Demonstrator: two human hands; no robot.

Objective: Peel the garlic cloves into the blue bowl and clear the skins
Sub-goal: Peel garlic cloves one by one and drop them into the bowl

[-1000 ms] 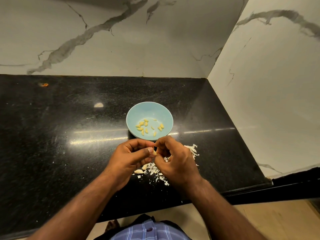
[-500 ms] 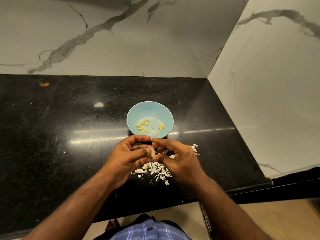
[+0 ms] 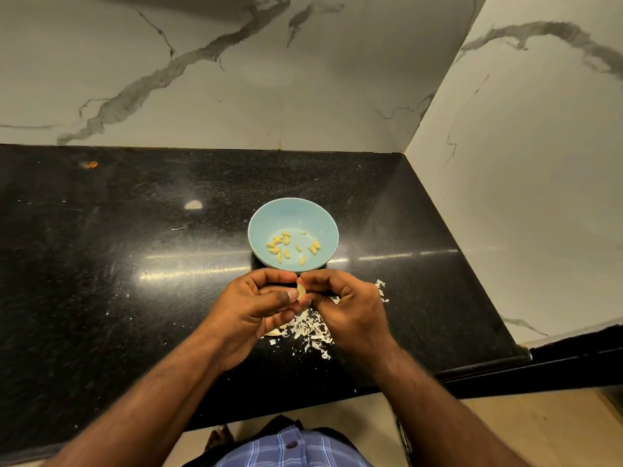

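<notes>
Both hands, left hand (image 3: 256, 308) and right hand (image 3: 350, 308), pinch one garlic clove (image 3: 301, 291) in curled fingers; about thirteen peeled cloves (image 3: 286, 246) sit in one blue bowl (image 3: 269, 217), skins (image 3: 312, 326) heaped on the table (image 3: 101, 264).

I see a pale garlic clove (image 3: 301, 291) pinched just near of the blue bowl (image 3: 266, 220) holding peeled cloves (image 3: 286, 247); white skins (image 3: 312, 328) lie scattered nearer.

We see dim, warm light w/ a glare streak across the glossy black granite worktop (image 3: 101, 264); wide-angle bending at frame edges.
</notes>
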